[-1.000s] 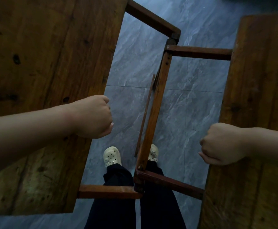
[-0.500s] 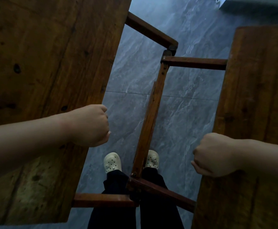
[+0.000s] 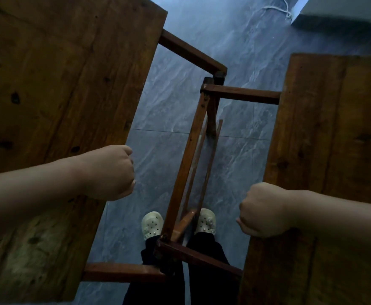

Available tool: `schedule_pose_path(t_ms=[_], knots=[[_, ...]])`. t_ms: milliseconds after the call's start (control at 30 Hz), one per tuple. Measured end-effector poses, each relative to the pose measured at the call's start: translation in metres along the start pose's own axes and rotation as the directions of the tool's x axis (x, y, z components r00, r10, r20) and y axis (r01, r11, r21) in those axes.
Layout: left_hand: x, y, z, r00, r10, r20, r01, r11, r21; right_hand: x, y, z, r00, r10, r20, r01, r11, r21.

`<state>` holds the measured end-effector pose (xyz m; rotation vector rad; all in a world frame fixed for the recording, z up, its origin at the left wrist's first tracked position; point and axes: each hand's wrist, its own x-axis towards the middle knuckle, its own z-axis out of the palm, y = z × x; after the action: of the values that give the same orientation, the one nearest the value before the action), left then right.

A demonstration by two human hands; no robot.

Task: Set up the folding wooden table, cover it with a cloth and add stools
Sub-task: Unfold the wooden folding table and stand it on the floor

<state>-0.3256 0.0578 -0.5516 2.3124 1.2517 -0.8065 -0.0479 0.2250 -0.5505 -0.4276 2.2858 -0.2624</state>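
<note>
A person stands over a folding wooden table [image 3: 186, 164] that lies open down the middle, its two halves held apart above a grey marbled tile floor [image 3: 235, 40]. The left hand [image 3: 111, 172] is closed into a fist on the inner edge of the left tabletop leaf [image 3: 59, 84], knuckles up and thumb tip showing. The fingers curl round the edge and out of sight beneath the board. The right hand [image 3: 266, 211] grips the inner edge of the right tabletop leaf [image 3: 334, 139] in the same way, fingers wrapped under the wood.

Between the two hands runs the table's long centre rail, slanting from just ahead of the right hand down towards the person's feet, with thinner slats beside it. Beyond the left hand, a cross rail [image 3: 191, 53] reaches from the left leaf to the far end of the centre rail. A second cross rail [image 3: 244, 95] joins the right leaf there. Nearer the body than both hands, two more cross rails [image 3: 122, 271] meet at the centre rail's near end.

Below the hands, cream perforated clogs [image 3: 152, 224] and dark trousers [image 3: 208, 271] show on either side of the centre rail. Far beyond the right hand a white cord [image 3: 277, 8] lies on the floor beside a pale grey object [image 3: 345, 12], too cropped to identify.
</note>
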Motion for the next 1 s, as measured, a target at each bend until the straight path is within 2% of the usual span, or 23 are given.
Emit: schedule_pose_path(t_ms=[100,267,533,667,867,1000], knots=[[-0.001,-0.003,0.001,0.997,-0.001,-0.076,0.002,1.000,0.016,0.004,0.002,-0.013,1.000,0.015,0.000,-0.015,1.000,0.003],[0.004,-0.008,-0.009,1.000,0.006,-0.006,-0.006,0.999,0.033,0.011,-0.001,-0.020,1.000,0.014,0.009,-0.014,1.000,-0.006],[0.011,0.002,-0.021,1.000,-0.013,-0.010,0.013,1.000,0.027,0.013,-0.002,-0.023,1.000,0.019,-0.019,-0.019,1.000,-0.011],[0.041,0.028,-0.036,0.999,0.003,-0.041,-0.004,0.999,-0.044,0.036,-0.001,-0.034,0.999,0.005,-0.052,-0.007,0.999,-0.050],[0.055,0.039,-0.025,0.993,-0.025,-0.111,0.015,0.996,-0.089,0.044,0.010,-0.027,1.000,-0.003,-0.007,0.002,1.000,-0.025],[0.067,0.039,-0.019,0.995,-0.025,-0.101,0.014,0.995,-0.103,0.045,0.022,-0.011,0.999,-0.020,0.047,0.021,0.999,-0.026]])
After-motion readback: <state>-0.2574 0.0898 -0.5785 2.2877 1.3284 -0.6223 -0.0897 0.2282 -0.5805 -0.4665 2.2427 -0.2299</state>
